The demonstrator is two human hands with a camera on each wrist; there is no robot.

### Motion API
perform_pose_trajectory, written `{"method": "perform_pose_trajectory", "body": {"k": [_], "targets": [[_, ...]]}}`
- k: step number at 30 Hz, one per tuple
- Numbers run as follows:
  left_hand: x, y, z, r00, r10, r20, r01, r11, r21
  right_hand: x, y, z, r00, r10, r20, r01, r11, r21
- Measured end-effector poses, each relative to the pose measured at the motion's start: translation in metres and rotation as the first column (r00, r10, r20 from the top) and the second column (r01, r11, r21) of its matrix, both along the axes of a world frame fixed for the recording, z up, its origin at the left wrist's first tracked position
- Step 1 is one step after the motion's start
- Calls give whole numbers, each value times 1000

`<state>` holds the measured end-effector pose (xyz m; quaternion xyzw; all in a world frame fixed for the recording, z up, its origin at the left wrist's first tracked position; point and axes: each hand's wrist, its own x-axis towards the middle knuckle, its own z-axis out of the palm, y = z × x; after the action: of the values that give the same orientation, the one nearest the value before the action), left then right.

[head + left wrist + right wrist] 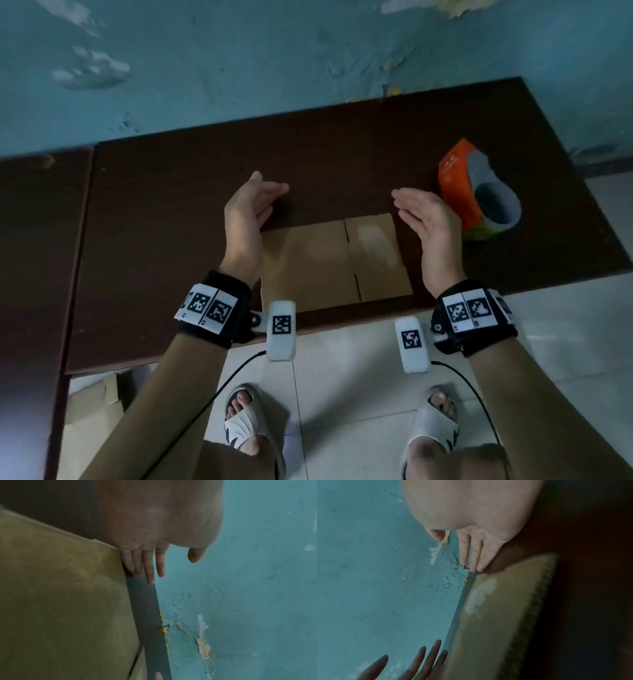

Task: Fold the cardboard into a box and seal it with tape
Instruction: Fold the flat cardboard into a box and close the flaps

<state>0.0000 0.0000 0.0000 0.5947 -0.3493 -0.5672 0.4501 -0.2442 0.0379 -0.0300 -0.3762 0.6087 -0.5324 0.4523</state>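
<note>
A flattened brown cardboard box (334, 262) lies on the dark table, near its front edge. My left hand (251, 205) hovers above the cardboard's left side, fingers straight, palm turned inward, holding nothing. My right hand (421, 212) hovers above the right side, also flat and empty, palm facing the left one. An orange tape dispenser (476, 192) with a grey roll stands on the table just right of my right hand. In the left wrist view the straight fingers (149, 566) hang beside the cardboard (65, 595); in the right wrist view the fingers (471, 551) hang above the cardboard (496, 615).
The dark brown table (171, 212) stands against a peeling blue wall (274, 51). A second dark surface (34, 257) adjoins it on the left. More cardboard (92, 407) lies on the tiled floor under the table's left front corner.
</note>
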Motion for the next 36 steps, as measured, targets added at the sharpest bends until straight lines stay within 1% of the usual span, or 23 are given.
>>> {"method": "perform_pose_trajectory", "body": {"k": [3, 6, 9, 12, 14, 16, 19, 22, 26, 27, 32, 34, 36], "targets": [[5, 0, -18, 998, 61, 10, -60, 996, -58, 1, 5, -12, 998, -13, -55, 10, 999, -48], [11, 2, -34, 995, 98, -4, -98, 989, -108, 2, 10, -20, 998, 19, -52, -24, 995, -94], [17, 4, -47, 992, 120, -49, -127, 977, -171, 5, 14, -27, 997, 27, -70, -37, 988, -150], [24, 9, -53, 983, 148, -109, -168, 964, -207, 9, 16, -31, 997, -7, -77, -8, 981, -192], [29, 12, -55, 978, 147, -150, -178, 958, -226, 11, 17, -33, 997, -25, -68, 9, 975, -222], [32, 14, -57, 978, 113, -174, -154, 959, -240, 11, 20, -36, 998, -33, -50, 20, 967, -255], [33, 20, -57, 986, 83, -143, -118, 960, -252, 10, 24, -40, 998, -54, -25, 45, 958, -285], [31, 27, -57, 990, 88, -111, -114, 961, -252, 9, 23, -44, 998, -64, -16, 57, 961, -271], [32, 40, -57, 970, 224, -91, -241, 929, -280, 5, 28, -45, 997, -64, 34, 71, 956, -283], [34, 43, -56, 967, 243, -74, -254, 922, -291, 4, 31, -43, 998, -56, 37, 64, 958, -280], [34, 63, -53, 968, 247, -53, -252, 927, -277, 4, 51, -35, 997, -44, 61, 59, 962, -268], [31, 67, -50, 971, 238, -18, -234, 934, -270, 7, 58, -34, 999, -47, 18, 50, 965, -259], [30, 69, -47, 966, 253, 47, -232, 937, -262, 10, 60, -34, 997, -42, -67, 25, 972, -234]]}}
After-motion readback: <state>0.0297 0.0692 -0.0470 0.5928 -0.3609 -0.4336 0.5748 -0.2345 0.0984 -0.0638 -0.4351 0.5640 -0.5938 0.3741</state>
